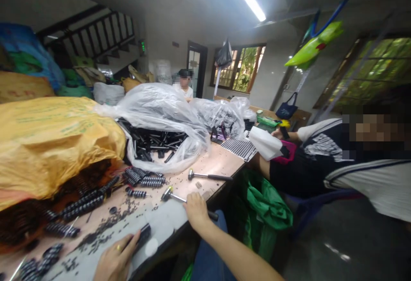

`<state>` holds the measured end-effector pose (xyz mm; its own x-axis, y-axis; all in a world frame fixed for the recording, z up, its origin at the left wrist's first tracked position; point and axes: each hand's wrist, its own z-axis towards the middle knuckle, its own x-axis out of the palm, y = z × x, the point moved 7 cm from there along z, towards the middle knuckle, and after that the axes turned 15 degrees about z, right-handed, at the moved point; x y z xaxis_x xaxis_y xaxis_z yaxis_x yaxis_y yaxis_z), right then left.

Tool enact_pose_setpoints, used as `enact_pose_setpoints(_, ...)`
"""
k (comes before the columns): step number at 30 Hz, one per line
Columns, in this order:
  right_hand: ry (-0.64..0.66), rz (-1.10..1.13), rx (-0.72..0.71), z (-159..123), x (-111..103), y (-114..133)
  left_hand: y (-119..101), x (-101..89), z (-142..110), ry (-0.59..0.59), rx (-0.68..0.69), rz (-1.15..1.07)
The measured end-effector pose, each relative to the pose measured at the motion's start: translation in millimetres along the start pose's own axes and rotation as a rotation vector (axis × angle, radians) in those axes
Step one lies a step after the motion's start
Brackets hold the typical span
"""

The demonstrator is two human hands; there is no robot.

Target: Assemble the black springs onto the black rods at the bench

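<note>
Low in the view, my left hand [116,255] is closed around a short black cylindrical piece [144,234], whose far end sticks out past the fingers. My right hand [196,210] is at the table's front edge, its fingers bent over the handle of a hammer [175,197]. The hammer's metal head points left, and its black grip end shows beyond my wrist. A second hammer [210,177] lies farther back, apart from my hands. Small dark bits [105,229] are scattered over the tabletop near my left hand.
Ribbed black rods [144,177] lie on the table [192,161] beside a yellow sack [58,135]. A clear plastic bag [189,152] holds black pieces. At right a seated person [324,144] handles a white sheet [265,143]; another person [184,86] is behind. A green bag [268,204] stands below.
</note>
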<state>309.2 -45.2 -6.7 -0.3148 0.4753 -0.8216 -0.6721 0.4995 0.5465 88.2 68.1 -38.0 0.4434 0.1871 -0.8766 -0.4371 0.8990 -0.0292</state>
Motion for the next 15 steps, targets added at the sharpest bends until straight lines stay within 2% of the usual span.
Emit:
enact_pose_setpoints(3,0.102,0.047,-0.043,-8,-1,3,-13,-9.8,1,0.034,-0.062,0.157)
enact_pose_setpoints(8,0.351,0.187,-0.199,-42,2,33,-35,-25.8,3,-0.007,-0.074,0.283)
enact_pose_setpoints(12,0.321,0.18,-0.212,-62,1,42,-37,-28.0,1,0.02,-0.108,0.302)
enact_pose_setpoints(15,0.401,0.057,-0.166,-68,13,39,-42,-25.3,0,0.081,-0.121,0.323)
